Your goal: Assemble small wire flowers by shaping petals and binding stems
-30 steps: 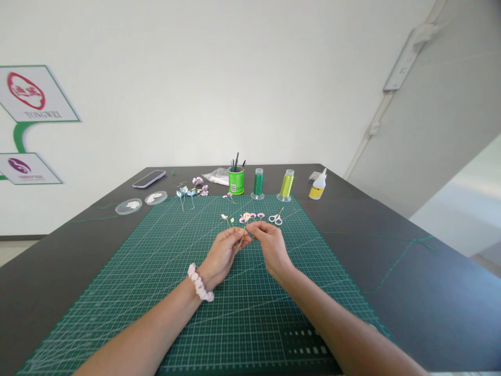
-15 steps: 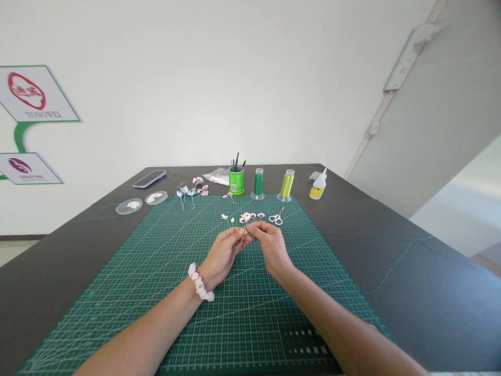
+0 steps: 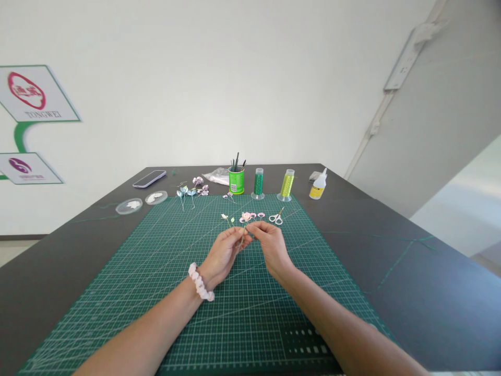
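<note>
A small pale pink and cream flower (image 3: 246, 216) stands up just above my fingertips. My left hand (image 3: 223, 254) is closed in a pinch on its thin stem, whose lower end hangs between the fingers. Right beside it, the thumb and forefinger of my right hand (image 3: 271, 245) pinch the same stem just under the blossom; any thread there is too fine to make out. Behind my hands lie a white bud (image 3: 224, 216), a small green leaf (image 3: 232, 220) and pink flower pieces (image 3: 261, 215). White-handled scissors (image 3: 276, 219) rest to their right.
A green cutting mat (image 3: 156, 282) covers the dark table. Along the back stand a green can of tools (image 3: 236, 181), a green thread spool (image 3: 259, 184), a yellow-green spool (image 3: 287, 185) and a glue bottle (image 3: 318, 186). Blue flowers (image 3: 191, 192), clear dishes (image 3: 129, 207) and a phone (image 3: 149, 179) sit left.
Both hands stay almost in place. The flower has turned slightly above the fingertips, and the stem's hanging lower end has shifted a little to the right.
</note>
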The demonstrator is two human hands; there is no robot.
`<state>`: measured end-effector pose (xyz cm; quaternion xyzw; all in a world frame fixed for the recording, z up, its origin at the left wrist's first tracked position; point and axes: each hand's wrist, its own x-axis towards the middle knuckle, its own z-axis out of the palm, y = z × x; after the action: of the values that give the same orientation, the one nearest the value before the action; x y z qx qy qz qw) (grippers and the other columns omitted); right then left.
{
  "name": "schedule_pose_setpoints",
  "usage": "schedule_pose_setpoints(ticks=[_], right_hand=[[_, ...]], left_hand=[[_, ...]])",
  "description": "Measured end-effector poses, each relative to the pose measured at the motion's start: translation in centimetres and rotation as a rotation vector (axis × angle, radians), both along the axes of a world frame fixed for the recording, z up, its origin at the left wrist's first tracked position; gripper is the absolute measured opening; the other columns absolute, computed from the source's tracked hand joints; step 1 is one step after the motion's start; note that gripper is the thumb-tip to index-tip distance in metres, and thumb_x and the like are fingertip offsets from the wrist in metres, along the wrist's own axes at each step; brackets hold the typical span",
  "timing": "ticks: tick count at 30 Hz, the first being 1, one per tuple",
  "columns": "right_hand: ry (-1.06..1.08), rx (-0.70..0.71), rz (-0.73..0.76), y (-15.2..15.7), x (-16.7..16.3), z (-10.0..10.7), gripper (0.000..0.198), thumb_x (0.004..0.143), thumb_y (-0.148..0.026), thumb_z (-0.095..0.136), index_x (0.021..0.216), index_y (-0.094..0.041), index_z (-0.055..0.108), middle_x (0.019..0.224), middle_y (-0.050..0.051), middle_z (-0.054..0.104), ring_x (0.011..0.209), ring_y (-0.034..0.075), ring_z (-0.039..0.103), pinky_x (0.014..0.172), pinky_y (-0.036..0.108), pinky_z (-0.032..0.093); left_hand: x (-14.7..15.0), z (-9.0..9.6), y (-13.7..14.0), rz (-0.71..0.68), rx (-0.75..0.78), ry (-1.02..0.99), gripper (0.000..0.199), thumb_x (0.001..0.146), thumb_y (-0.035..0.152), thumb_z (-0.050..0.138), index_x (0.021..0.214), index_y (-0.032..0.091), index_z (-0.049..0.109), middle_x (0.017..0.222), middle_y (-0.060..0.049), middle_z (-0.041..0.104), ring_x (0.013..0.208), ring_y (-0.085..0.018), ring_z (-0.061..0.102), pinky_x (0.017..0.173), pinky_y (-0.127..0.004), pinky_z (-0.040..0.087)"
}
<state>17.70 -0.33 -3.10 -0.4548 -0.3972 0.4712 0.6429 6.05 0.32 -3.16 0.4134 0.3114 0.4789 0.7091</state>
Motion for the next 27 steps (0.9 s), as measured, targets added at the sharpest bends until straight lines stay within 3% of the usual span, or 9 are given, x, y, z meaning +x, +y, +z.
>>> schedule_pose_setpoints(ticks=[27], right_hand=[[-0.006,0.008,0.016,-0.2,-0.04,0.15,0.011,0.063,-0.028,0.067,0.055,-0.02,0.067,0.054,-0.002,0.06,0.058,0.015,0.052,0.064,0.031,0.042]], left_hand=[[0.0,-0.15,0.08,-0.023,-0.092,-0.083,0.016,0.073,0.024,0.074,0.064,0.014,0.066,0.062,-0.001,0.063,0.065,-0.011,0.055,0.075,-0.027,0.044]])
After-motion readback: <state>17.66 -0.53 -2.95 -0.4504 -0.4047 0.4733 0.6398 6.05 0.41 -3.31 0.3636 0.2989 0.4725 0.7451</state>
